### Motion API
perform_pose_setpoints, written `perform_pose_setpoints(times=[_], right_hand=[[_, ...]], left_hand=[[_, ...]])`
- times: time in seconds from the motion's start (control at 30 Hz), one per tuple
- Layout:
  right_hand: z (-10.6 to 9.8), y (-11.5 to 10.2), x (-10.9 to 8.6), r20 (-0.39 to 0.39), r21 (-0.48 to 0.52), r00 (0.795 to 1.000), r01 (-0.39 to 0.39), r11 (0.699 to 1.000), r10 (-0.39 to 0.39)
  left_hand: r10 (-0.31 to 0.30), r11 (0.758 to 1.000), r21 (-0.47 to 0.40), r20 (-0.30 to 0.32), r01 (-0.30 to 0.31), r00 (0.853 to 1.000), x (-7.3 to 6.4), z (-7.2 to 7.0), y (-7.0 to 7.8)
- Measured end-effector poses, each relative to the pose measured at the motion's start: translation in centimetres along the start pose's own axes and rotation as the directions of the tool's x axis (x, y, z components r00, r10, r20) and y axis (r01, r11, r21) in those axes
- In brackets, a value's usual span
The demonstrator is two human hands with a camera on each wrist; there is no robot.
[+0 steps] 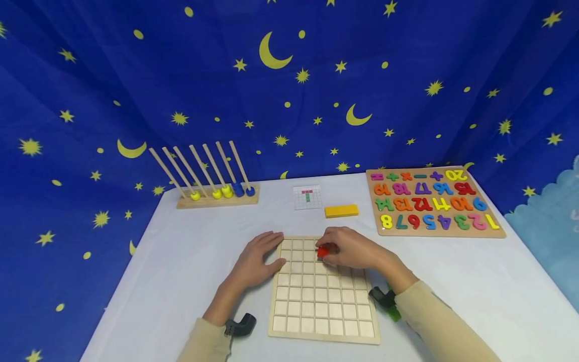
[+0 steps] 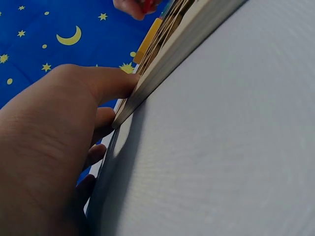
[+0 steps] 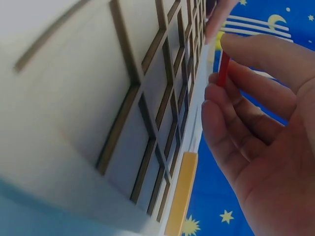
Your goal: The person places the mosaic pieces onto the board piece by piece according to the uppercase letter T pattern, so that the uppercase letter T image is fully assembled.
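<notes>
A wooden grid board [image 1: 308, 293] with rows of square cells lies flat on the white table. My right hand [image 1: 347, 247] pinches a small red tile [image 1: 322, 252] between thumb and fingers over the board's far part. Seen from the right wrist, that red tile [image 3: 224, 70] is thin and held edge-on, with the grid beside it. My left hand [image 1: 257, 259] rests at the board's far left corner, fingers extended along the edge. In the left wrist view the left thumb [image 2: 115, 82] touches the board's side rim.
Beyond the board lie a pattern card [image 1: 307, 197] with a red and green T and a yellow block [image 1: 341, 211]. A bead abacus [image 1: 218, 200] stands at the back left, a number puzzle board [image 1: 434, 203] at the back right. A starry blue cloth [image 1: 316, 100] hangs behind.
</notes>
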State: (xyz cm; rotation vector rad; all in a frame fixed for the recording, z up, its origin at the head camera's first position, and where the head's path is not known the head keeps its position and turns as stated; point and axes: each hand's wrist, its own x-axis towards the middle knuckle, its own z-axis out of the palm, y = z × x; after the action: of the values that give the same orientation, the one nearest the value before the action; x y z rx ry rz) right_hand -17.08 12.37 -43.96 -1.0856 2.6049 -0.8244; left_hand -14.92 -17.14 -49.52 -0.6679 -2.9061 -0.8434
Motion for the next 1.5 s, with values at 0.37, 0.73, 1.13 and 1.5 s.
perform_pose_setpoints(times=[0.37, 0.73, 1.13, 1.5], right_hand=[[0.8, -0.2, 2.2, 0.045, -0.026, 0.999, 0.013, 1.0, -0.012], [1.5, -0.7, 3.5, 0.053, -0.06, 0.998, 0.032, 0.998, -0.029], [1.3, -1.0, 3.0, 0.084, -0.061, 0.996, 0.022, 0.998, -0.017], [1.9, -0.9, 3.2, 0.023, -0.054, 1.0, 0.018, 0.998, -0.017]], left_hand=[[0.024, 1.0, 0.003, -0.062, -0.024, 0.998, 0.3, 0.1, -0.2], [-0.019, 1.0, -0.018, -0.042, 0.019, 0.999, 0.4, -0.1, -0.2], [-0.025, 0.999, -0.04, -0.028, 0.024, 0.999, 0.3, -0.1, -0.3], [-0.031, 0.998, -0.054, -0.032, 0.029, 0.999, 0.4, 0.2, -0.3]])
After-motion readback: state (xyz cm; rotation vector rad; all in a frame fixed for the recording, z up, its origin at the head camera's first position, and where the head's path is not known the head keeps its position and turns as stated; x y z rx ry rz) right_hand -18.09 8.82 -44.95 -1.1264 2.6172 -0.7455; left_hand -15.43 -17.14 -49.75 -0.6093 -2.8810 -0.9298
